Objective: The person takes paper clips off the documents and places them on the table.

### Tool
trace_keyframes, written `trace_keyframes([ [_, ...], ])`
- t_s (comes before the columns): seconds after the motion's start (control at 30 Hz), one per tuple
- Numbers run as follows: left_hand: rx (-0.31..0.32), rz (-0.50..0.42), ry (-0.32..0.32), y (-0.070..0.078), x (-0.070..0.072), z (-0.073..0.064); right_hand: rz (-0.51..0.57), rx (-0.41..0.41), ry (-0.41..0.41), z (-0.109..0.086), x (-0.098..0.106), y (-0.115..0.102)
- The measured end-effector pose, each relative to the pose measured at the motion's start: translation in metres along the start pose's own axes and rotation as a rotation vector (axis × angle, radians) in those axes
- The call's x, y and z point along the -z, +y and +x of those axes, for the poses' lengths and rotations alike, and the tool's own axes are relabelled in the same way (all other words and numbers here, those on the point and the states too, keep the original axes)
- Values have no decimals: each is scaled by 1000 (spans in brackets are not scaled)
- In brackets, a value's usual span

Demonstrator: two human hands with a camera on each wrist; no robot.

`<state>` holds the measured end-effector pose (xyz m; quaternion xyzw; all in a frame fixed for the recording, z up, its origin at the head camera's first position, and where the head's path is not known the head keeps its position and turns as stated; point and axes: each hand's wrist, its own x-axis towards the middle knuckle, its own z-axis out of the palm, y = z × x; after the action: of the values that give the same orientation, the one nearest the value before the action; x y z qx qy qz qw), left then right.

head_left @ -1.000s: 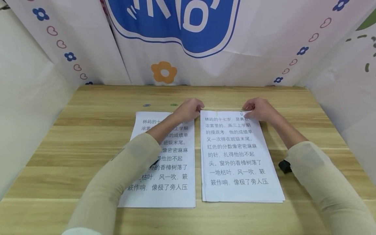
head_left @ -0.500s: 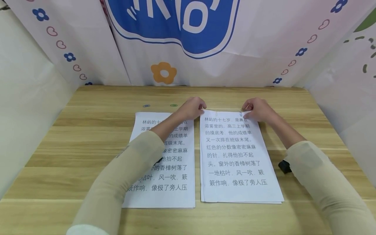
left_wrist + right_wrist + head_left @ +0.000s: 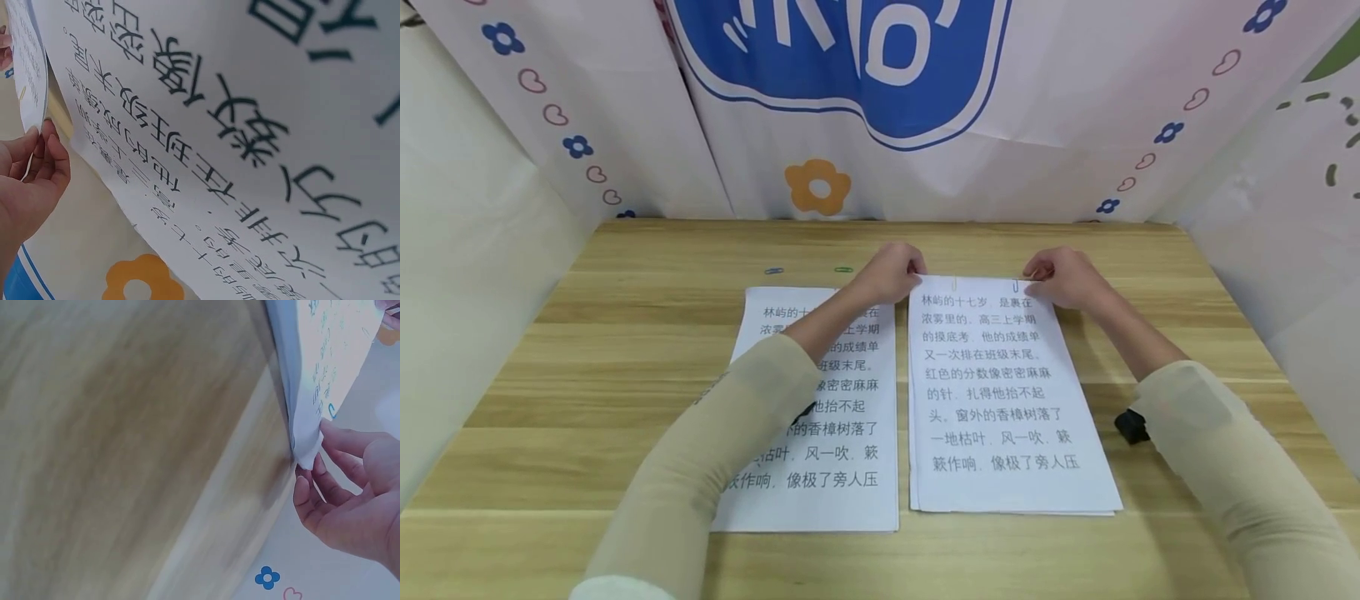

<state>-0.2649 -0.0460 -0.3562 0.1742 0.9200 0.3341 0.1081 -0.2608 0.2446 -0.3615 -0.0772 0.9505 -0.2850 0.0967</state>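
The right-hand stack of printed sheets (image 3: 992,492) lies on the wooden table, its top edge bearing a yellowish paper clip (image 3: 954,284) and a blue paper clip (image 3: 1016,286). With thumb and fingers, my left hand (image 3: 891,273) pinches that stack's top left corner; the left wrist view shows this hand (image 3: 37,175) at the paper's edge. My right hand (image 3: 1066,279) pinches the top right corner, and in the right wrist view the hand (image 3: 356,494) has the corner between thumb and fingers. A second printed stack (image 3: 850,508) lies to the left, partly hidden under my left forearm.
Behind the left stack, a blue paper clip (image 3: 774,271) and a green paper clip (image 3: 844,269) lie on the wooden table (image 3: 550,375). A printed cloth (image 3: 1037,167) hangs at the table's back edge, with white walls at both sides.
My left hand has shifted slightly right, onto the corner of the right stack. That stack has moved a little away from me and left, with both hands at its corners.
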Motion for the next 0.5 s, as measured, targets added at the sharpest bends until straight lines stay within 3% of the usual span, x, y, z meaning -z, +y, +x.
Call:
trace_keyframes([
  [0.27, -22, -48, 60, -1, 6, -3, 49, -14, 6, -3, 6, 2],
  [0.5, -44, -57, 66, -4, 8, -4, 86, 24, 39, -5, 8, 2],
])
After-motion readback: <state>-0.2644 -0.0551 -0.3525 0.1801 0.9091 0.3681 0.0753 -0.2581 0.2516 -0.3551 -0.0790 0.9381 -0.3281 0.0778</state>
